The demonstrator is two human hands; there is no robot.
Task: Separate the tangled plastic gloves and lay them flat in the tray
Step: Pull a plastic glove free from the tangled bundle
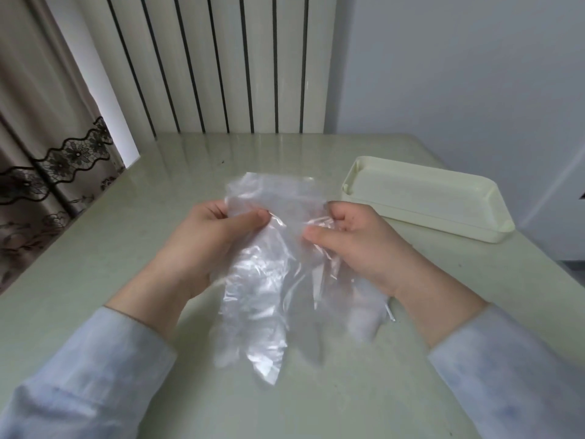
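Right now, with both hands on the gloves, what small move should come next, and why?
Probably draw the hands apart sideways to peel one glove free. The left hand and right hand each pinch the gloves near the top, the film hangs bunched together between them over the table, and the tray on the right holds none.

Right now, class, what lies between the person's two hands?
The tangled plastic gloves, pinched by the left hand and right hand; the head view shows it.

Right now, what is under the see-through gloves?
The pale table shows through the gloves. The left hand and right hand pinch them. Their fingertips behind the crinkled plastic cannot be made out.
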